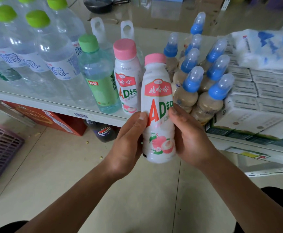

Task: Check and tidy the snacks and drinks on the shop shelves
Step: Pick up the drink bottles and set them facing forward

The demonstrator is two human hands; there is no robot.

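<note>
I hold a white milk-drink bottle with a pink cap and a peach picture upright in front of the shelf edge. My left hand grips its lower left side, thumb on the label. My right hand wraps its right side from behind. A second bottle of the same drink stands on the white shelf just behind it. To its left stands a green-capped bottle with a green label.
Clear water bottles with lime caps fill the shelf's left. A wrapped pack of beige bottles with blue caps sits right, beside stacked white cartons. Below the shelf are a red box, a dark cola bottle and a purple basket.
</note>
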